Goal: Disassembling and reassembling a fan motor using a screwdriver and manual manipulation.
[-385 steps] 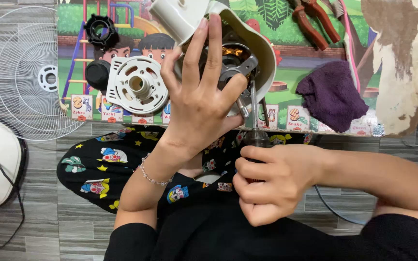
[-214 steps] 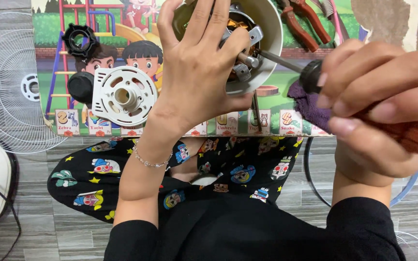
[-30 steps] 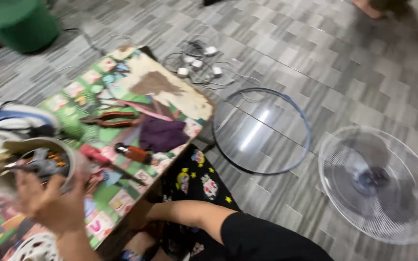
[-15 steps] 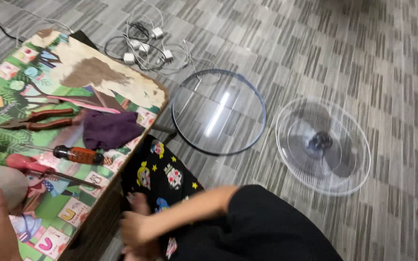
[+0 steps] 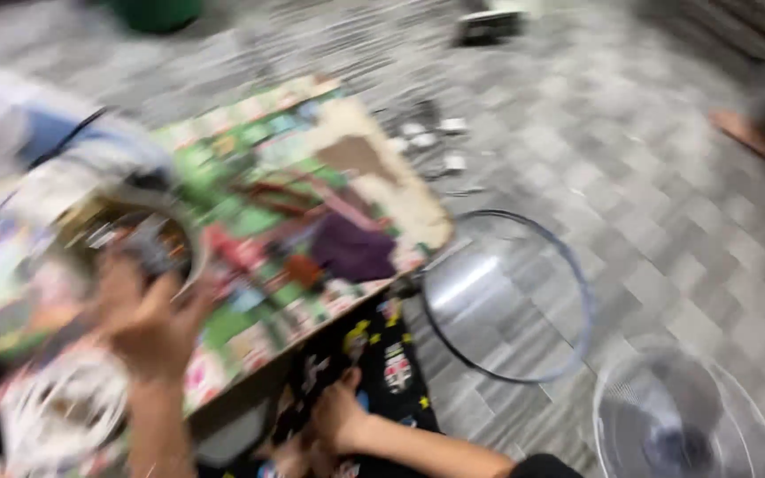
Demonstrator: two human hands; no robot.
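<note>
The view is badly blurred by motion. My left hand (image 5: 148, 319) is raised at the left and grips the white fan motor housing (image 5: 126, 226), whose open side shows the motor inside. My right hand (image 5: 334, 414) is low, against the black patterned fabric (image 5: 382, 354) over my leg, beside the edge of the low table; whether it holds anything is hidden by blur. A red-handled screwdriver (image 5: 241, 252) and a purple cloth (image 5: 351, 252) lie on the table's colourful picture mat (image 5: 250, 150).
A white round fan part (image 5: 64, 403) sits at the lower left. On the grey floor lie a dark ring-shaped fan guard (image 5: 506, 296), a wire fan grille (image 5: 688, 416) and cables (image 5: 427, 142). Another person's foot (image 5: 741, 128) shows at the right.
The camera has swung back to the left, so the table and motor housing fill more of the view. My left hand is up on the housing again. My right hand stays low by my leg.
</note>
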